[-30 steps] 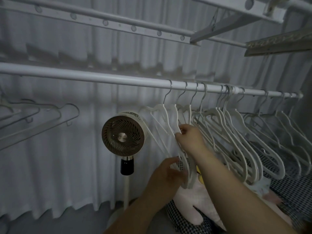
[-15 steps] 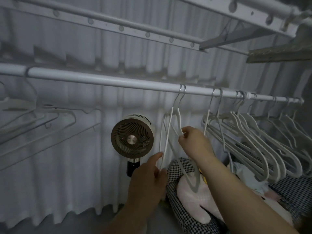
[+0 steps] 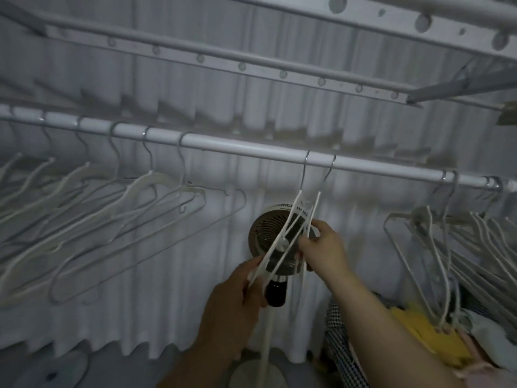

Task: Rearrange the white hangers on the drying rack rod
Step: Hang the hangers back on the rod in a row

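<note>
A white drying rack rod [image 3: 246, 149] runs across the view. Two white hangers [image 3: 293, 222] hang from it near the middle, their hooks close together. My right hand [image 3: 321, 247] grips their upper arms. My left hand [image 3: 235, 301] holds their lower ends, fingers curled round the thin bars. A group of several white hangers [image 3: 112, 197] hangs on the rod at the left. Another bunch of white hangers [image 3: 447, 247] hangs at the right end.
A round standing fan [image 3: 272, 236] is right behind the held hangers. White curtains [image 3: 140, 275] cover the back wall. Upper rack bars [image 3: 251, 65] with holes run overhead. Checkered and yellow fabric [image 3: 414, 334] lies at the lower right.
Both hands have slid the two hangers left along the rod, away from the right bunch. The view has swung left, bringing the left group of hangers into sight.
</note>
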A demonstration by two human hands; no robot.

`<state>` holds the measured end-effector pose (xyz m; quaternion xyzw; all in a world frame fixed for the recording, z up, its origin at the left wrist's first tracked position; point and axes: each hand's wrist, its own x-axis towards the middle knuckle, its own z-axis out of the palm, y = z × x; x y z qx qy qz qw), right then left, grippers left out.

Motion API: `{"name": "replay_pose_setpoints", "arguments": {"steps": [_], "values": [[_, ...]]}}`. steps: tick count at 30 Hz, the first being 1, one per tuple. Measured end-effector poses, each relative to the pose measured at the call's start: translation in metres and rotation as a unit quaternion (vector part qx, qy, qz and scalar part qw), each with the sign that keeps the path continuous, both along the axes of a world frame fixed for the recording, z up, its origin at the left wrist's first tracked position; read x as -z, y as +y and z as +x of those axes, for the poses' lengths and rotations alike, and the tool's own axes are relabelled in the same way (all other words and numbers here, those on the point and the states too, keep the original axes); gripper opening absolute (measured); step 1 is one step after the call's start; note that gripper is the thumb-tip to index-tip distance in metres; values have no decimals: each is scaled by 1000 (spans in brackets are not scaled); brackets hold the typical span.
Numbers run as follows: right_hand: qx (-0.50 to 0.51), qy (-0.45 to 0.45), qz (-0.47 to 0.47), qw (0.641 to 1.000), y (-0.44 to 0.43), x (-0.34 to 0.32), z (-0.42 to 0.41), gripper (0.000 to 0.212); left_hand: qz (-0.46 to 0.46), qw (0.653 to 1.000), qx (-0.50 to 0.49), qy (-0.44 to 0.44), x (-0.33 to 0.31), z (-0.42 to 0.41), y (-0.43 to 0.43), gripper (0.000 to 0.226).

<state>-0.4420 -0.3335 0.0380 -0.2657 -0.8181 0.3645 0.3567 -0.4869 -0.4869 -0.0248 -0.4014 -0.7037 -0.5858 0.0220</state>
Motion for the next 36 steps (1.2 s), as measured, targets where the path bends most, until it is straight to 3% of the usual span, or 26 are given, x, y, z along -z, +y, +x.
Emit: {"name": "replay_pose_setpoints", "arguments": {"steps": [6, 14, 20, 27, 36], "values": [[-28, 21, 8, 999, -34, 7, -38, 40, 0, 999, -40, -15, 0, -25, -42, 29], [-108, 65, -64, 990, -75, 10, -66, 38, -10, 995, -86, -41, -2, -37, -77, 34], [-153, 68, -85, 982, -99, 12, -82, 49, 25, 991, -116, -65, -6, -47, -98, 33], [-167, 78, -93, 979, -102, 12, -84, 46, 51, 987, -119, -93, -6, -49, -106, 35], [-137, 79, -92, 983, -88, 13, -72, 47, -12, 990, -137, -43, -5, -46, -96, 32]]}}
